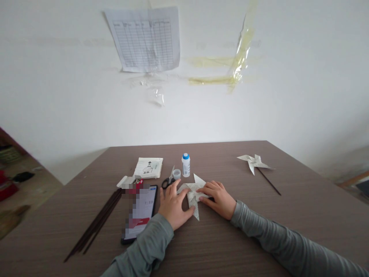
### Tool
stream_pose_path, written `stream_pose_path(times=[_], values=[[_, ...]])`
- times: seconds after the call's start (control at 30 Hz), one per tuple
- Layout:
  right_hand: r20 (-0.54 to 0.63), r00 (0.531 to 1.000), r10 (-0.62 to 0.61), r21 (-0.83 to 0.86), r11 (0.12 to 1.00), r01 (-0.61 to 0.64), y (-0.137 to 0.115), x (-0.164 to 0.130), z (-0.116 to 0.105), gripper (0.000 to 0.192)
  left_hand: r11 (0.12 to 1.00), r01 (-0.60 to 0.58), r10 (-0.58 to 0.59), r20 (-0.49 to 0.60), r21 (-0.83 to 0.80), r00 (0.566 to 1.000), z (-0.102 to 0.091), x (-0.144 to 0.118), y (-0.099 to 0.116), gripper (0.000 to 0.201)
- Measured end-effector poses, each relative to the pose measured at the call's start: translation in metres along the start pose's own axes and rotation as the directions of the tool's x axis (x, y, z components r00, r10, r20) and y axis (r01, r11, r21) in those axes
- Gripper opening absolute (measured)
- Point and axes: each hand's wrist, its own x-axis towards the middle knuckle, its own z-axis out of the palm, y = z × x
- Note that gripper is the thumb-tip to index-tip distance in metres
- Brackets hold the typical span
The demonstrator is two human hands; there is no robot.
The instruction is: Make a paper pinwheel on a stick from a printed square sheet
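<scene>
A folded paper pinwheel with printed text lies on the table between my hands, its points fanned outward. My left hand rests at its left side, fingers spread and thumb tip on the lower blade. From the right, my right hand grips the right blade between thumb and fingers, covering part of it. Just beyond the pinwheel stand a white glue bottle with a blue top and a small translucent cap. Black-handled scissors lie beside the cap, close to my left fingertips.
A phone lies left of my left forearm, beside a bundle of dark sticks. A white packet sits behind them. Another pinwheel on a dark stick lies at the right. The table meets a white wall.
</scene>
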Motion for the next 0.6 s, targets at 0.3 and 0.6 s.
stream_pose_path(times=[0.3,0.6], values=[[0.013,1.0,-0.011,-0.089,0.996,0.012,-0.0061,0.0006,0.0002,0.024,1.0,0.009,-0.009,0.021,-0.004,1.0,-0.003,-0.0005,0.0019,0.062],[0.041,0.999,0.034,-0.058,0.998,-0.031,-0.0071,0.0002,-0.0039,0.026,1.0,0.022,-0.022,0.007,0.007,1.0,-0.0023,-0.0006,0.001,0.062]])
